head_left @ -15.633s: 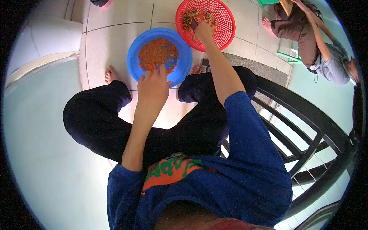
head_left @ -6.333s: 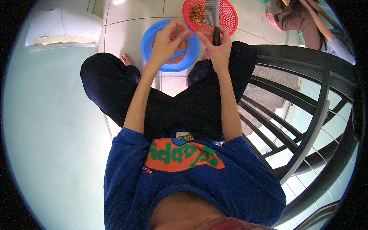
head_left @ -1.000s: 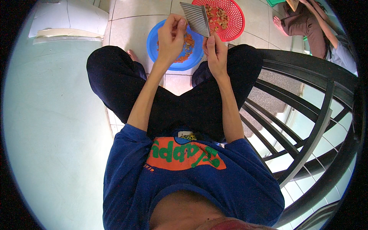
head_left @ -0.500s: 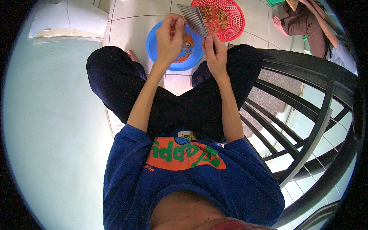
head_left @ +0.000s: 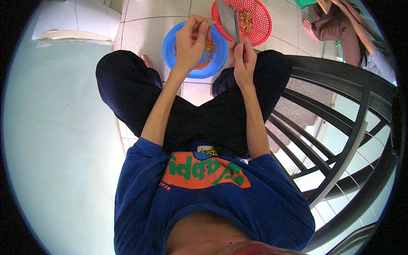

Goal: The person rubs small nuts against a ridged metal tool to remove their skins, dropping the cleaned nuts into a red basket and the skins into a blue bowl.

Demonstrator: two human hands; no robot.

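While left hand pinches a scrap, right hand grips a blade, basin on tiled floor, pale wall, railing.

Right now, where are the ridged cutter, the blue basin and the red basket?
Ridged cutter (head_left: 228,20): head view, middle of its metal blade.
Blue basin (head_left: 168,45): head view, left inner wall.
Red basket (head_left: 262,24): head view, right perforated wall.

Pale tiled floor lies between a whitish wall and a black railing
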